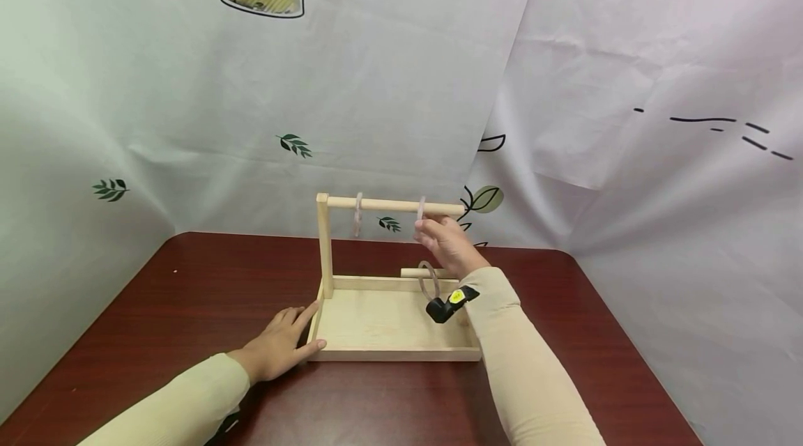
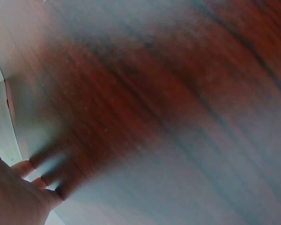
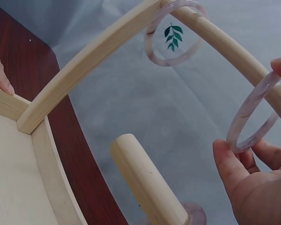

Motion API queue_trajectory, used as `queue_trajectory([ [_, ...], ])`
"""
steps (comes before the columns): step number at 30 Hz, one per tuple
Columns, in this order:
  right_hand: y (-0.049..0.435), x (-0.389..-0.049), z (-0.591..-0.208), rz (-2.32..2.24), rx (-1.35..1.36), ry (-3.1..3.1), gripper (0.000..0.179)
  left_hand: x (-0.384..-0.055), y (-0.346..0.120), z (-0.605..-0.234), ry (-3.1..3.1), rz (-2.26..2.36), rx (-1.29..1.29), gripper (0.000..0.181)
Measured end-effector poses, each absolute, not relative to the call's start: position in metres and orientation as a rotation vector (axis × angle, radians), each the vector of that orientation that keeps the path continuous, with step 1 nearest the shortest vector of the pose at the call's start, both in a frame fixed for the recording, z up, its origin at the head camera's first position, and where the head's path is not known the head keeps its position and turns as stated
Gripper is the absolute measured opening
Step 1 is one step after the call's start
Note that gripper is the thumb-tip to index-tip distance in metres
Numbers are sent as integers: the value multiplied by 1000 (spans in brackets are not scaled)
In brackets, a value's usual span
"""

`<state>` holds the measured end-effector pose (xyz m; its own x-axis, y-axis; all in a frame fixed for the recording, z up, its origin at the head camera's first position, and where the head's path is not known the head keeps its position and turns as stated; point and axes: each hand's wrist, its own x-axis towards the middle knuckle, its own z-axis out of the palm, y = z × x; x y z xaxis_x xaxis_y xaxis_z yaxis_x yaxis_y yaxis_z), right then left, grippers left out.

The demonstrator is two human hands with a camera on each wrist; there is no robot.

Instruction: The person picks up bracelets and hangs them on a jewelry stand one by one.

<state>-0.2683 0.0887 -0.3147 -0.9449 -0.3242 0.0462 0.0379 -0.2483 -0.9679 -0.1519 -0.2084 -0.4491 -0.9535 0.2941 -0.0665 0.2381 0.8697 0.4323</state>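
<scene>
A wooden stand has a shallow tray (image 1: 389,355), a left post (image 1: 325,244), an upper rod (image 1: 389,205) and a shorter lower rod (image 1: 410,272). My right hand (image 1: 453,245) pinches a pale lilac bangle (image 3: 250,105) that encircles the upper rod toward its right end. Farther left on that rod hangs a second bangle (image 3: 175,58). Another bangle (image 1: 422,267) is around the lower rod, partly hidden in the right wrist view. With fingers spread, my left hand (image 1: 276,347) rests at the tray's left edge, thumb on the front corner.
The stand is on a dark red-brown wooden table (image 1: 207,300). Behind it hangs a pale cloth (image 1: 389,97) printed with leaves. A black wrist-camera piece (image 1: 447,306) on my right wrist overlaps the tray in the head view.
</scene>
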Motion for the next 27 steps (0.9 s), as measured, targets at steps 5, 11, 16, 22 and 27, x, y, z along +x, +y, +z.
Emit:
queue_trajectory([
  [5, 85, -268, -315, -2244, -375, 1787, 69, -152, -209, -450, 2912, 652, 422, 79],
  [11, 82, -269, -315, -2239, -363, 1781, 68, -152, -209, -451, 2903, 662, 422, 80],
  [16, 81, -270, -316, -2215, -360, 1796, 68, -154, -209, -452, 2897, 666, 412, 81],
  [22, 79, -271, -316, -2194, -376, 1812, 65, -153, -209, -452, 2897, 659, 407, 81],
  [27, 79, -272, -315, -2171, -383, 1821, 65, -153, -209, -452, 2908, 650, 414, 81],
])
